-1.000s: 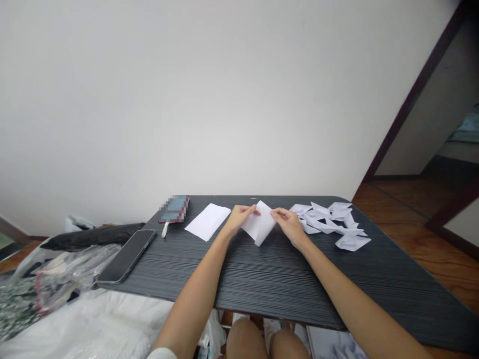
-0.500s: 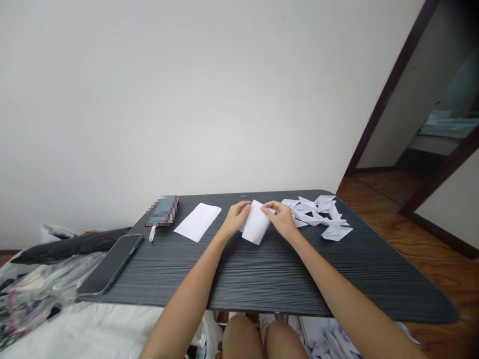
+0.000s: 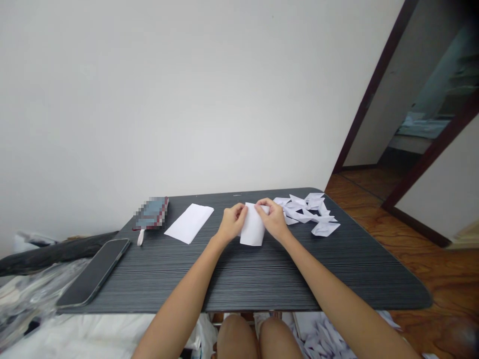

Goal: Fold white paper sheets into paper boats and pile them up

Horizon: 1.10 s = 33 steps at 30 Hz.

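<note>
In the head view, a person's left hand (image 3: 229, 225) and right hand (image 3: 274, 219) pinched a folded white paper (image 3: 252, 232) near its upper corners, fingers (image 3: 242, 215) closed on it, over a dark counter (image 3: 262, 291). Left of the fingers lay flat white sheets (image 3: 189, 223); farther left and nearer the person, a phone (image 3: 95, 271). Folded paper pieces (image 3: 305, 216) were scattered just right of the fingers.

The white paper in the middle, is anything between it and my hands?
Nothing visible is: your left hand and right hand already hold the white paper near its far end. The folded paper pieces lie off to the right, the flat white sheet to the left.
</note>
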Motion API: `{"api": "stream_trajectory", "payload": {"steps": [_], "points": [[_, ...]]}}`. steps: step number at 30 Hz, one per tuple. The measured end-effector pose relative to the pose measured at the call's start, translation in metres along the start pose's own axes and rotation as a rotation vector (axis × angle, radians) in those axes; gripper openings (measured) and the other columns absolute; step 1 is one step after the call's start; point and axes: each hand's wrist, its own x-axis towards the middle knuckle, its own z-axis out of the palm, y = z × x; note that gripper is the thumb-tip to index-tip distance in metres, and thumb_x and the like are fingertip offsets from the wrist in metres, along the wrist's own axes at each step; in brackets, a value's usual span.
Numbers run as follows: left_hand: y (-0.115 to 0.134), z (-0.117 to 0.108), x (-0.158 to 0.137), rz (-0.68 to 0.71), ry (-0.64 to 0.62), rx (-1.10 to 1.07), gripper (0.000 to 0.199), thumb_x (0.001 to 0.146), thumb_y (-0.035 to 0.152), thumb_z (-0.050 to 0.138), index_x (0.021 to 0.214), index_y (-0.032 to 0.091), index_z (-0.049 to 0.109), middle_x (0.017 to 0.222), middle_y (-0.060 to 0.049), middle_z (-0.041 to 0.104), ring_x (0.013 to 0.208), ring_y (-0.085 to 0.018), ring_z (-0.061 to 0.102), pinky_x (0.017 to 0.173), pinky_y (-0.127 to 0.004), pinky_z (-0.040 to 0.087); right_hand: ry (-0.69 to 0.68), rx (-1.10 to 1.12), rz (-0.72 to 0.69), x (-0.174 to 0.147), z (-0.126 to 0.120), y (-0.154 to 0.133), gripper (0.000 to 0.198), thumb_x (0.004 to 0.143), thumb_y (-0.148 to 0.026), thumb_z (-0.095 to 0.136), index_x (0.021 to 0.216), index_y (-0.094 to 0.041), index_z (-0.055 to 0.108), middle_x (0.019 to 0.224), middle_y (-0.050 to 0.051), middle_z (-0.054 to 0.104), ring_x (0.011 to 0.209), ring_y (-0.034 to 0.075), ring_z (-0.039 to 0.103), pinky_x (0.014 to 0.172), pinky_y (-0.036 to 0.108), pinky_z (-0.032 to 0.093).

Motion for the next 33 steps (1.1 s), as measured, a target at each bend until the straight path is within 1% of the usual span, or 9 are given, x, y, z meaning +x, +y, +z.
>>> {"api": "stream_trajectory", "payload": {"steps": [6,10,13,19,24,30,33], "points": [[0.0011,0.0011,-0.0013,-0.008,0.052,0.009,0.028,0.078,0.036,0.041,0.084,0.013,0.056,0.043,0.005,0.041,0.039,-0.006,0.031,0.042,-0.019,0.022,-0.037,0.002,-0.034,-0.0014,0.0014,-0.0007,0.015,0.071,-0.031,0.049,0.068,-0.017,0.054,0.068,0.002,0.056,0.066,0.015,0.052,0.063,0.025,0.04],[-0.001,0.0021,-0.0009,-0.03,0.06,-0.084,0.026,0.077,0.036,0.043,0.079,0.012,0.055,0.053,0.002,0.05,0.045,-0.007,0.039,0.044,-0.018,0.027,-0.043,0.001,-0.036,-0.002,0.0016,-0.0004,0.015,0.071,-0.03,0.049,0.068,-0.017,0.055,0.068,0.002,0.056,0.066,0.015,0.052,0.064,0.025,0.04],[-0.0018,0.0023,0.0001,-0.06,0.063,-0.17,0.025,0.075,0.035,0.045,0.077,0.012,0.055,0.06,0.0,0.054,0.049,-0.007,0.043,0.046,-0.018,0.031,-0.044,0.005,-0.028,-0.0023,0.0014,-0.0007,0.015,0.07,-0.031,0.05,0.068,-0.017,0.055,0.068,0.002,0.057,0.066,0.015,0.052,0.063,0.025,0.04],[-0.0033,0.0018,0.0011,-0.092,0.073,-0.203,0.023,0.073,0.035,0.048,0.071,0.012,0.054,0.056,0.001,0.052,0.049,-0.007,0.042,0.044,-0.017,0.031,-0.053,0.015,-0.013,-0.0029,0.0007,-0.0026,0.016,0.07,-0.031,0.049,0.069,-0.017,0.055,0.068,0.003,0.057,0.065,0.015,0.051,0.061,0.025,0.04],[-0.0028,0.0013,0.0007,-0.101,0.073,-0.218,0.025,0.072,0.036,0.048,0.069,0.012,0.054,0.054,0.002,0.051,0.047,-0.007,0.041,0.043,-0.017,0.029,-0.063,0.023,-0.007,-0.0029,0.0007,-0.0035,0.016,0.07,-0.032,0.049,0.068,-0.017,0.055,0.069,0.003,0.057,0.067,0.015,0.052,0.062,0.026,0.041],[-0.0046,0.0018,0.0003,-0.086,0.077,-0.205,0.024,0.072,0.036,0.048,0.068,0.013,0.054,0.054,0.002,0.05,0.047,-0.007,0.04,0.044,-0.018,0.028,-0.06,0.018,-0.01,-0.0027,0.0003,-0.0031,0.016,0.07,-0.032,0.05,0.067,-0.017,0.056,0.069,0.002,0.058,0.068,0.015,0.052,0.064,0.026,0.041],[-0.0061,0.0007,0.0008,-0.077,0.07,-0.183,0.024,0.073,0.035,0.047,0.067,0.013,0.054,0.054,0.002,0.05,0.048,-0.007,0.04,0.044,-0.018,0.029,-0.066,0.063,0.013,-0.0019,0.0004,-0.0026,0.015,0.069,-0.032,0.052,0.068,-0.017,0.055,0.069,0.003,0.058,0.068,0.015,0.053,0.063,0.025,0.041]]}}
